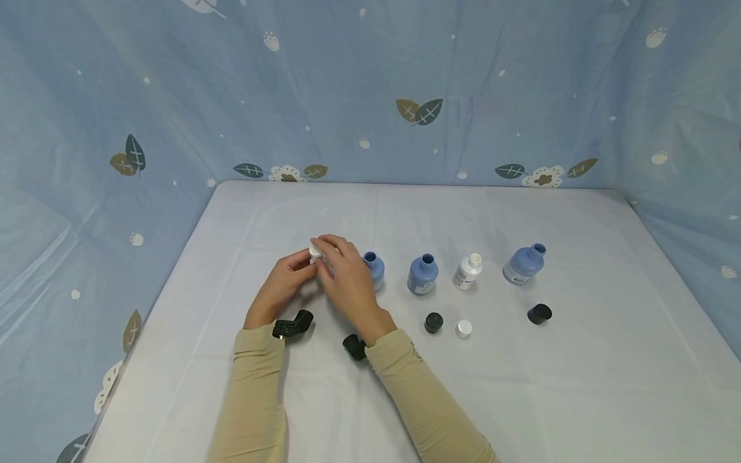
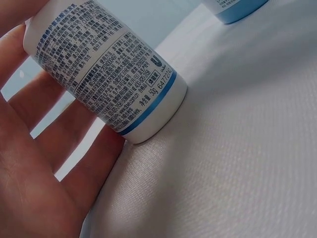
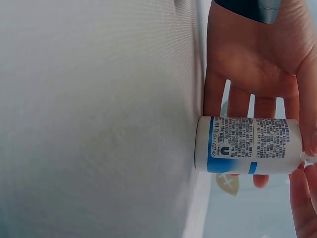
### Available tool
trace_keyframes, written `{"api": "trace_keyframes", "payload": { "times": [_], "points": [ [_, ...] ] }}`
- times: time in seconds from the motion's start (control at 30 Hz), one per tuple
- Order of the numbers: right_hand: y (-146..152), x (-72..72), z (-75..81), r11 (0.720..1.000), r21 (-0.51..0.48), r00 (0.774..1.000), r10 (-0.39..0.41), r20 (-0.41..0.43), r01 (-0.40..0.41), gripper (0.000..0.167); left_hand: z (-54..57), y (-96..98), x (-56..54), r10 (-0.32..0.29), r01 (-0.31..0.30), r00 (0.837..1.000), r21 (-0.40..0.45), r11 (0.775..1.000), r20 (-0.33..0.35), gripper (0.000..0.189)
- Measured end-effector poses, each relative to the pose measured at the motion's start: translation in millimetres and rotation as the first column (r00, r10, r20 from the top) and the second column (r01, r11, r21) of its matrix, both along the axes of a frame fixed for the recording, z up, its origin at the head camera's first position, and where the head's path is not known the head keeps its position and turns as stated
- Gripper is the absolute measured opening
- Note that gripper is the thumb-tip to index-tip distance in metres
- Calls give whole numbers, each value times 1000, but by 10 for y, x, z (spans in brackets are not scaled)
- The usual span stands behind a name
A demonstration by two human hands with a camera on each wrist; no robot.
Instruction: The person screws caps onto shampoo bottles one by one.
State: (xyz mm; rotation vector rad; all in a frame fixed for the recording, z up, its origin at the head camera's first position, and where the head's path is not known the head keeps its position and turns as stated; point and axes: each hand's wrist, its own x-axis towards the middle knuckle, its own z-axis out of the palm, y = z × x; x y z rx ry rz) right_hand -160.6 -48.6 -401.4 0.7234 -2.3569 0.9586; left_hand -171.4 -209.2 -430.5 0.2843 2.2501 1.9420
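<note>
The white Unilever bottle (image 2: 106, 67) stands upright on the counter (image 1: 521, 392), long axis vertical, cap (image 1: 315, 251) upward (left hand (image 1: 283, 284) and right hand (image 1: 352, 283), both grips pinching its top).

1. White bottle (image 2: 109, 77): small, cylindrical; sides covered in fine dark-blue print, base ringed by a blue band.
2. Pose: roughly upright, base set at the white cloth (image 2: 237, 134); whether full contact is made cannot be told.
3. Bottle steadied near its top by the left hand (image 1: 285, 280).
4. White cap (image 1: 315, 251): seen at the bottle's top, gripped by the right hand (image 1: 349, 281); whether tight or loose, hidden by fingers.
</note>
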Motion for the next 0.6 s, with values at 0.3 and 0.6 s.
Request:
{"api": "trace_keyframes", "payload": {
  "times": [0.3,0.6],
  "points": [
    [1,-7,-4,1000,22,1000,9,9,-9,31,199,64,96,-7,7,1000,-8,1000,6,40],
    [-4,-8,-19,1000,-30,1000,5,7,-5,28,197,74,91,-5,5,1000,2,1000,5,41]
  ]
}}
